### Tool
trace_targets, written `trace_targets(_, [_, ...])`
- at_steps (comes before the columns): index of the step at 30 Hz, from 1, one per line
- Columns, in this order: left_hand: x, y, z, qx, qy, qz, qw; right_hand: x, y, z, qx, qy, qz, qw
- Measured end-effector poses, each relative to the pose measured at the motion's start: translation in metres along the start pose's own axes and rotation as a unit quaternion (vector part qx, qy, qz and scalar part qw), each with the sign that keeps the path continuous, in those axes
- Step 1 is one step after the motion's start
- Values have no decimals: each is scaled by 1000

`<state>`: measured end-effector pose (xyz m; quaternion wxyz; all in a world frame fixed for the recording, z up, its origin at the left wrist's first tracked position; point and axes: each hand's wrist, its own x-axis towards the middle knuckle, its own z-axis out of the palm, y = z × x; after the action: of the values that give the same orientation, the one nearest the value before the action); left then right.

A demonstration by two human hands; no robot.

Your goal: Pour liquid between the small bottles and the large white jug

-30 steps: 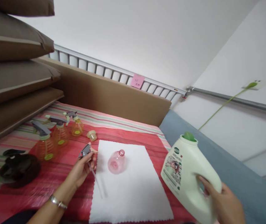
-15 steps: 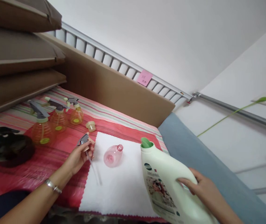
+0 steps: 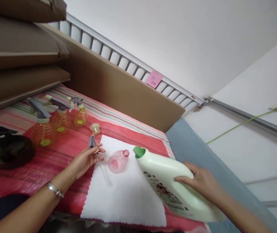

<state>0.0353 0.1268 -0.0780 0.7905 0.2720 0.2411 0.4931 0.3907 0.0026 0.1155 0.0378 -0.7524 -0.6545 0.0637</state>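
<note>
By its handle, my right hand (image 3: 196,181) grips a large pale green detergent jug (image 3: 169,184). The jug tilts left, and its green pour spout (image 3: 139,152) is close to the neck of a pink translucent bottle (image 3: 118,161). That bottle has no top on it and stands on a white scalloped cloth (image 3: 126,200). No liquid shows between spout and bottle. My left hand (image 3: 87,160) holds a grey spray pump head (image 3: 92,141) between its fingers, its thin clear tube hanging over the cloth's left part.
Several orange spray bottles (image 3: 61,121) and a dark round bottle (image 3: 9,149) stand at the left on a red striped cover (image 3: 63,165). A cream cap (image 3: 95,128) lies behind my left hand. Brown cushions (image 3: 19,51), a brown board (image 3: 119,87) and a radiator (image 3: 115,57) bound the back.
The detergent jug has tipped further and moved left, bringing its spout nearer to the pink bottle. My left hand has shifted slightly right with the spray pump head. The view has moved a little.
</note>
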Motion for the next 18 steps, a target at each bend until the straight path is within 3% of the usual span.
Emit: trace_targets(18, [0,3,-4,36,1,25,999,13,-23,-13,-98,-47,-18,994])
